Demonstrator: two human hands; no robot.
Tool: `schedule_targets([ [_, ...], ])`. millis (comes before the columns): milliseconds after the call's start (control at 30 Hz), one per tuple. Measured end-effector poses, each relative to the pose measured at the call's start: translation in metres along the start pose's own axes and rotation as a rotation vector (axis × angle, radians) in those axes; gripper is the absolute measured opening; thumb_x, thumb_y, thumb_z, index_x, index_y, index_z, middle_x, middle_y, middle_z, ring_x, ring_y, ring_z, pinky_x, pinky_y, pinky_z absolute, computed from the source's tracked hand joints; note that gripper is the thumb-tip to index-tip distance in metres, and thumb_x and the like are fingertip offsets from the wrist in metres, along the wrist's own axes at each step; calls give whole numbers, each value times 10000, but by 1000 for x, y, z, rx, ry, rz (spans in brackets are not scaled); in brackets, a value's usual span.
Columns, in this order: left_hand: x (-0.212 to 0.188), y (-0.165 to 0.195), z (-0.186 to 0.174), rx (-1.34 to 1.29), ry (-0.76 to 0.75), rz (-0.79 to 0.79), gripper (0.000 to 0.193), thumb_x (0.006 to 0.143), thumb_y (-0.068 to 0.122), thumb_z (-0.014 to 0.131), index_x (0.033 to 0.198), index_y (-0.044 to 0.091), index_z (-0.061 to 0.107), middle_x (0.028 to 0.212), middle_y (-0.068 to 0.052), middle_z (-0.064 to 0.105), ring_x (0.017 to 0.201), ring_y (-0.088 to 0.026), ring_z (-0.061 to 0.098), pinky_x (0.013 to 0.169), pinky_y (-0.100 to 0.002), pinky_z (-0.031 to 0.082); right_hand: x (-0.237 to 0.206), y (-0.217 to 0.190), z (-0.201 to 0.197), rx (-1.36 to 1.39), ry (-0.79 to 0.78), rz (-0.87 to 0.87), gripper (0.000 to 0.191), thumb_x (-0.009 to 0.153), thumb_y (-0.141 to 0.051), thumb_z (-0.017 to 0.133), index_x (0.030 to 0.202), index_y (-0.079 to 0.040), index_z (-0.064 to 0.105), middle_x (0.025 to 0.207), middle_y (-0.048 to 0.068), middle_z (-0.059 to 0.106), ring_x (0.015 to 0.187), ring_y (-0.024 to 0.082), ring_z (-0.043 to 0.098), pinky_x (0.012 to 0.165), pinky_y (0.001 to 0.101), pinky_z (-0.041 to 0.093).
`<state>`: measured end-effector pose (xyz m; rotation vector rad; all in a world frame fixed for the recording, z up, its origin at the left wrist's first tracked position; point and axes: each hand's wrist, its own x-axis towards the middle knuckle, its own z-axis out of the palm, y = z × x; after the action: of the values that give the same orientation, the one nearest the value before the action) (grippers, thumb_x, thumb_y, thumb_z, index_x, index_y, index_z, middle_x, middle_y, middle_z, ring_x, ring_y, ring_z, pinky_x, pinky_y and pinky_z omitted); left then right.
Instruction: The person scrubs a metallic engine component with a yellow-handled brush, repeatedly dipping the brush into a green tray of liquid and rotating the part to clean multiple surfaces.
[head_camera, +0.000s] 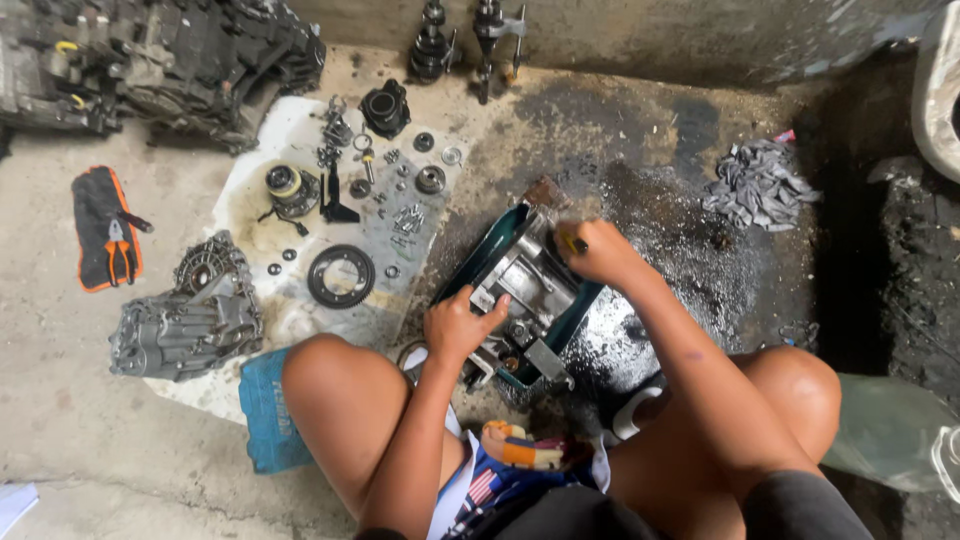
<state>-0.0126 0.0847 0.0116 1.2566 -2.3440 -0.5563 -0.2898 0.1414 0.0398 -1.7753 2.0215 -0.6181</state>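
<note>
A grey metal gearbox casing (530, 275) lies in a teal basin (500, 235) on the oily floor in front of me. My left hand (458, 325) rests on the casing's near edge, gripping it. Over the casing's far side, my right hand (600, 250) is closed around a small tool with a yellow handle (572, 243); its working end is hidden. My knees frame the basin on both sides.
A pale sheet (270, 130) at the left carries gears, bearings, bolts and a black ring (341, 276). A second grey housing (185, 325) lies nearer left. Pliers rest on an orange-edged pouch (105, 230). An engine block (160, 55) sits top left, rags (760, 185) right.
</note>
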Motion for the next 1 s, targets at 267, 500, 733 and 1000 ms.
schedule_targets([
  [267, 9, -1, -4, -8, 104, 19, 666, 793, 676, 709, 895, 20, 751, 684, -269, 692, 631, -454, 699, 585, -536, 557, -20, 17, -23, 68, 33, -93, 365, 806, -179, 755, 1163, -102, 737, 1011, 188, 766, 847, 342, 766, 776, 414, 603],
  [500, 8, -17, -6, -46, 15, -40, 596, 824, 647, 710, 868, 57, 777, 711, -240, 713, 685, -459, 701, 625, -541, 544, -42, 22, -51, 67, 256, 262, 323, 948, -238, 749, 1219, -63, 739, 1058, 197, 758, 924, 349, 744, 821, 412, 570],
  [733, 6, -35, -9, -147, 58, 30, 537, 846, 563, 773, 956, 37, 771, 757, -220, 726, 688, -432, 707, 633, -490, 549, -38, 23, -36, 748, 267, 574, 309, 943, -254, 731, 1187, -66, 752, 935, 80, 775, 740, 201, 742, 580, 293, 511],
  [1000, 3, -35, -14, -232, 21, 3, 490, 850, 527, 753, 1002, 63, 794, 802, -180, 757, 732, -400, 731, 653, -463, 553, -34, 21, -11, 889, 213, 530, 283, 954, -211, 691, 1202, -83, 732, 965, 77, 763, 772, 166, 727, 644, 280, 552],
])
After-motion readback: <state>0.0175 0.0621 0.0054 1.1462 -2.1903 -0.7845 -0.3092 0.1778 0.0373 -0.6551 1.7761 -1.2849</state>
